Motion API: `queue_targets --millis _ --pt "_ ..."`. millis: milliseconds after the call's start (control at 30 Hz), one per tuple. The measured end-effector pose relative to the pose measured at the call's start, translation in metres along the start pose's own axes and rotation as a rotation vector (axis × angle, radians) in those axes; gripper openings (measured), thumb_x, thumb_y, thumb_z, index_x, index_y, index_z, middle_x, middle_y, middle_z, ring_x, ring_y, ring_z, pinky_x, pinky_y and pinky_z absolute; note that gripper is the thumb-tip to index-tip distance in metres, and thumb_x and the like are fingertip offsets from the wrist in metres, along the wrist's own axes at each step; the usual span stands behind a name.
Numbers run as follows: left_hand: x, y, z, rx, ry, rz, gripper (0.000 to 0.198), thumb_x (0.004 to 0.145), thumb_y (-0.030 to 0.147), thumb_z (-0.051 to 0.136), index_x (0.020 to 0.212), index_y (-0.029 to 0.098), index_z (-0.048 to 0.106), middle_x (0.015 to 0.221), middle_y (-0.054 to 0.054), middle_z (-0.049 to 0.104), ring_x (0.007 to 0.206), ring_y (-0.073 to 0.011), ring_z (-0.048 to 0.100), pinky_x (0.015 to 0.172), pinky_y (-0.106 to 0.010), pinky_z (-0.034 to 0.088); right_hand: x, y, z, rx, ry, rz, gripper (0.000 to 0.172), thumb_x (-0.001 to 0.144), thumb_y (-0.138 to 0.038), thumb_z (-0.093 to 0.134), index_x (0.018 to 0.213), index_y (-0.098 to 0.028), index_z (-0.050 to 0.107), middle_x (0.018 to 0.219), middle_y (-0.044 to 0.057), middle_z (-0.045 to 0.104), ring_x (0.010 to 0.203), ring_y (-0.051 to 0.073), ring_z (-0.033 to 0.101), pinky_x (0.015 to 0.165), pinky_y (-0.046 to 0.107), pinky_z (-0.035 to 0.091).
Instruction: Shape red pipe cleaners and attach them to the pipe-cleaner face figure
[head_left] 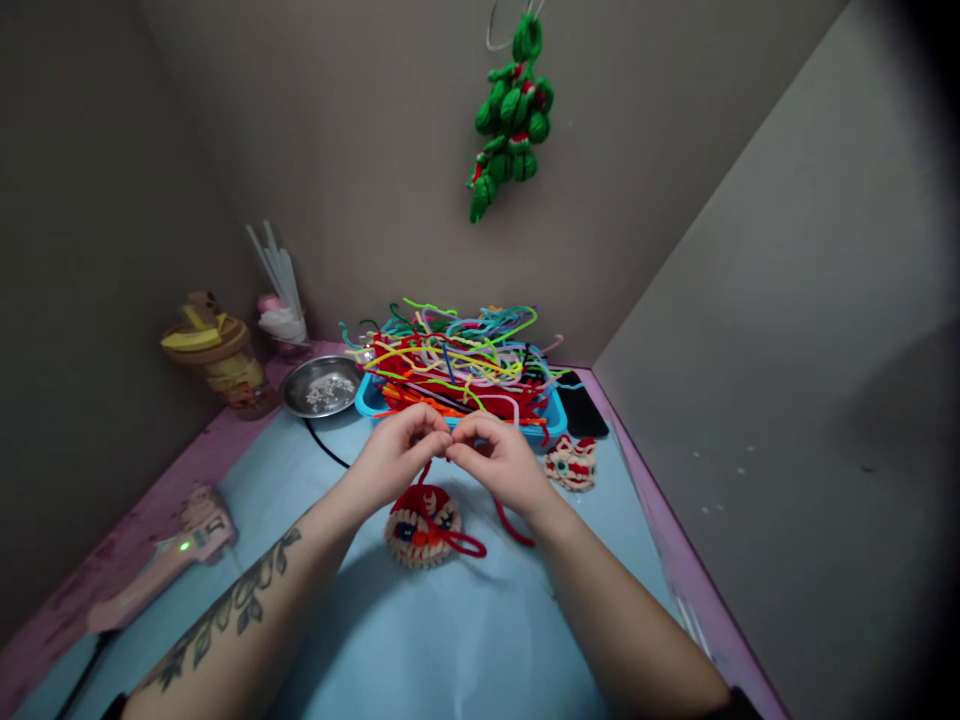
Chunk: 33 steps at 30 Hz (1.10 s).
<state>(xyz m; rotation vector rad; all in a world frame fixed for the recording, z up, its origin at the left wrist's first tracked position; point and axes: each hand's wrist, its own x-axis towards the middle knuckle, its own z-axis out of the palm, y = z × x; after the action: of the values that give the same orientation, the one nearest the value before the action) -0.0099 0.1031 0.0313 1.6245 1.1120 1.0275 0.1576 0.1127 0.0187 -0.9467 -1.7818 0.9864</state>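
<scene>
At the far left edge of the pink table [90,590], a pink glue gun [161,565] lies near the viewer with a small green light showing on its body. Farther back in the left corner stands a lidded cup [214,355] topped with yellow shapes, and just right of it a holder of clear sticks [279,290] leans against the wall. A round metal dish [322,385] with small pale bits sits next to that, touching the left end of a blue tray [367,400] heaped with a tangle of pipe cleaners [457,355] in many colours. Over the blue mat [420,640], the left hand [397,455] and the right hand [499,460] meet at their fingertips just near of the tray, each pinching the same red pipe cleaner [514,528], whose ends hang down and curl on the mat. Directly below the hands, resting on the mat, lies a round red face piece [422,527] with blue eyes and a cream fringe; one red strand runs up from it toward the pinched fingers. To the right, two small cream-and-red pieces [571,462] lie close together, with a black phone [581,405] beyond them. A green ornament [514,120] hangs on the far wall.
</scene>
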Motion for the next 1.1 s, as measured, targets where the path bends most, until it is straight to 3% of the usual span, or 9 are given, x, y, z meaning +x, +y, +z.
queue_targets --millis 200,333,567,800,1000,1100 --pt "0.001 -0.004 -0.001 -0.149 -0.054 -0.062 0.013 0.082 0.027 0.059 0.078 0.015 0.056 0.069 0.001 0.06 0.065 -0.0108 0.055 0.059 -0.022 0.043 0.0 0.002 0.0 0.086 -0.056 0.072 0.01 0.077 -0.024 0.06 0.069 -0.018 0.061 0.074 0.001 0.061 0.071 0.014 0.055 0.066 0.027 0.043" --pt "0.001 -0.006 0.002 -0.204 -0.067 -0.102 0.024 0.084 0.039 0.059 0.085 0.015 0.056 0.069 0.0 0.061 0.063 -0.0109 0.055 0.056 -0.021 0.042 -0.001 0.005 0.0 0.194 0.049 0.121 0.012 0.077 -0.027 0.061 0.069 -0.018 0.057 0.07 -0.001 0.056 0.066 0.013 0.051 0.063 0.026 0.041" --pt "0.0 -0.01 0.014 -0.274 0.003 -0.191 0.027 0.073 0.039 0.07 0.076 0.014 0.064 0.066 0.001 0.061 0.058 -0.0103 0.053 0.056 -0.022 0.043 -0.001 0.007 0.003 0.252 0.22 0.111 0.013 0.078 -0.027 0.061 0.07 -0.018 0.056 0.073 -0.001 0.053 0.067 0.012 0.048 0.063 0.026 0.039" --pt "-0.003 -0.006 0.024 -0.165 0.079 -0.154 0.024 0.075 0.037 0.067 0.072 0.014 0.069 0.066 -0.001 0.064 0.063 -0.0133 0.055 0.061 -0.024 0.043 -0.002 0.012 0.012 0.311 0.293 0.097 0.01 0.077 -0.025 0.062 0.071 -0.019 0.058 0.075 -0.001 0.054 0.071 0.013 0.052 0.067 0.026 0.042" --pt "-0.003 -0.004 0.016 -0.026 0.055 -0.093 0.025 0.078 0.037 0.063 0.07 0.014 0.067 0.066 -0.001 0.062 0.063 -0.0139 0.053 0.06 -0.024 0.041 0.001 0.012 0.0 0.297 0.168 0.107 0.013 0.078 -0.031 0.065 0.08 -0.019 0.064 0.081 0.001 0.06 0.074 0.015 0.055 0.069 0.028 0.043" --pt "-0.004 -0.004 0.016 0.051 0.023 -0.066 0.026 0.079 0.037 0.062 0.065 0.015 0.064 0.06 0.001 0.058 0.059 -0.0123 0.049 0.057 -0.023 0.038 0.0 0.008 -0.004 0.214 0.194 0.07 0.013 0.079 -0.032 0.064 0.076 -0.019 0.063 0.079 0.001 0.06 0.074 0.015 0.054 0.069 0.028 0.043"
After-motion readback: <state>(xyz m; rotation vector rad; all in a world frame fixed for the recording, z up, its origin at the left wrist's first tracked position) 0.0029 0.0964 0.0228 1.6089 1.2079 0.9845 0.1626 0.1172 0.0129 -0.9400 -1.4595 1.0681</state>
